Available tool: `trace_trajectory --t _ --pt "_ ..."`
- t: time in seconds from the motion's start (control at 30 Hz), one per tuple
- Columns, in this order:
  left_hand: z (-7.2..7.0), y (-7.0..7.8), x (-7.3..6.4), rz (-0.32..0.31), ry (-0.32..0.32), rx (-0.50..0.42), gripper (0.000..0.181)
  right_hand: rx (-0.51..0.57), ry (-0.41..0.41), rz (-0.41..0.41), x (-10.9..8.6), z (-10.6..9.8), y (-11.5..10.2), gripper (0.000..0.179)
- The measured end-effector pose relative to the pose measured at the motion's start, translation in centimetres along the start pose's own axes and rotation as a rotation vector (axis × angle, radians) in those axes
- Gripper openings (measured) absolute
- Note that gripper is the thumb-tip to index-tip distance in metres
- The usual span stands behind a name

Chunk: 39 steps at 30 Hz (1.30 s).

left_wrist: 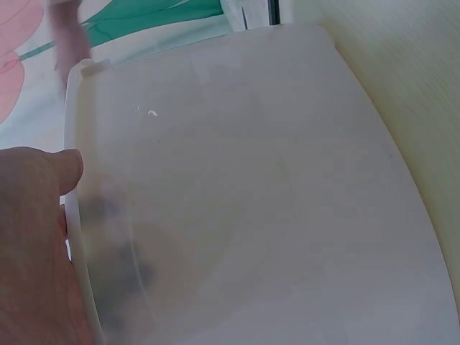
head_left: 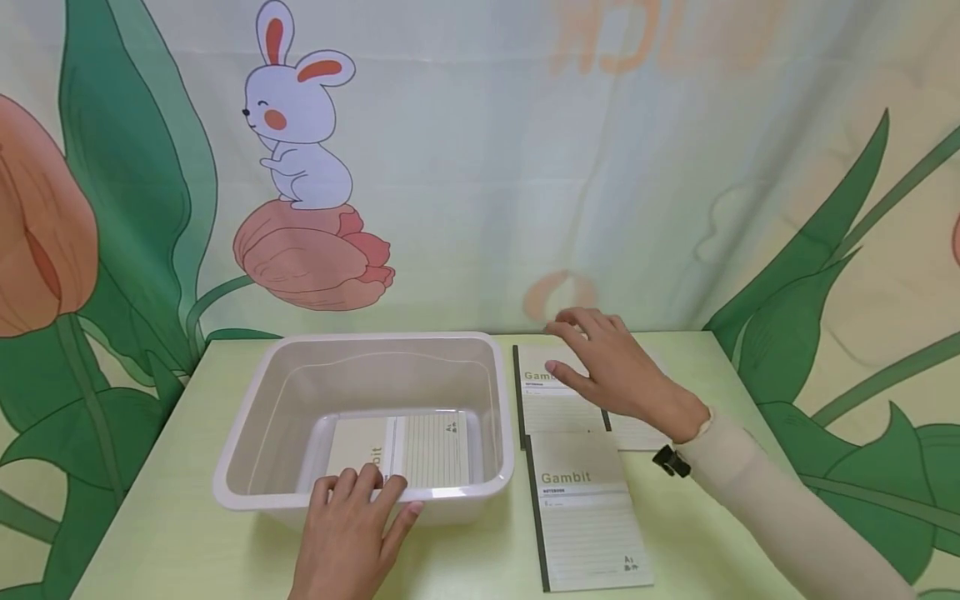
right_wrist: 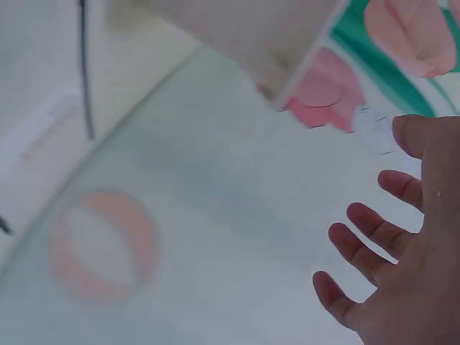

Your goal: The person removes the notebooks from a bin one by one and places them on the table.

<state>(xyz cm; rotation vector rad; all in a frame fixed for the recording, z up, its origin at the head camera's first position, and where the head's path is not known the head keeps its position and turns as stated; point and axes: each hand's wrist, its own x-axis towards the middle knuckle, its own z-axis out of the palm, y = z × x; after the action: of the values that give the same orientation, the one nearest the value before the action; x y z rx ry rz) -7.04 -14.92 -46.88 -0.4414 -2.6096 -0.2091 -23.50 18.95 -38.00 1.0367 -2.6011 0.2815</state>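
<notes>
My left hand [head_left: 345, 525] grips the near rim of a beige plastic basin [head_left: 247, 417], its fingers over the edge and the thumb outside. In the left wrist view the basin's wall [left_wrist: 251, 180] fills most of the frame, with finger shadows showing through it. Inside the basin lies a Gambit notebook [head_left: 435, 454], turned sideways. My right hand [head_left: 611, 367] hovers with spread, relaxed fingers and holds nothing. Beneath it are two notebooks side by side, a left one [head_left: 558, 408] and a partly hidden right one [head_left: 637, 433]. Closer to me lies another notebook [head_left: 588, 525] with a dark spine.
All of this stands on a pale green table [head_left: 172, 492]. Behind its far edge hangs a curtain [head_left: 465, 167] printed with a rabbit and tulips. A black clip [head_left: 671, 461] sits at the right sleeve's cuff.
</notes>
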Motion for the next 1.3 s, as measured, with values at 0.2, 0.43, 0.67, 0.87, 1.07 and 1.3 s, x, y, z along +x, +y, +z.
trace_trajectory --t 0.2,0.43,0.67,0.87,1.07,1.3 --pt "0.0 0.0 0.0 0.006 0.015 0.0 0.038 0.005 0.105 -0.256 4.4 -3.1 -3.1 0.044" --pt "-0.1 -0.1 0.1 0.008 -0.001 -0.004 0.034 -0.048 0.035 -0.46 9.5 -3.2 -7.2 0.04" --pt "-0.1 -0.2 0.1 0.017 0.018 -0.023 0.036 -0.086 -0.149 -0.527 13.7 -0.9 -10.7 0.042" --pt "-0.2 -0.2 0.1 0.013 0.005 -0.016 0.033 -0.122 -0.273 -0.571 16.2 2.0 -13.2 0.047" --pt "-0.3 -0.3 0.1 0.002 -0.014 -0.003 0.03 -0.174 -0.402 -0.596 18.1 5.3 -15.2 0.051" --pt "-0.2 -0.3 0.1 0.011 -0.001 -0.003 0.035 -0.311 -0.533 -0.667 18.0 10.3 -16.4 0.055"
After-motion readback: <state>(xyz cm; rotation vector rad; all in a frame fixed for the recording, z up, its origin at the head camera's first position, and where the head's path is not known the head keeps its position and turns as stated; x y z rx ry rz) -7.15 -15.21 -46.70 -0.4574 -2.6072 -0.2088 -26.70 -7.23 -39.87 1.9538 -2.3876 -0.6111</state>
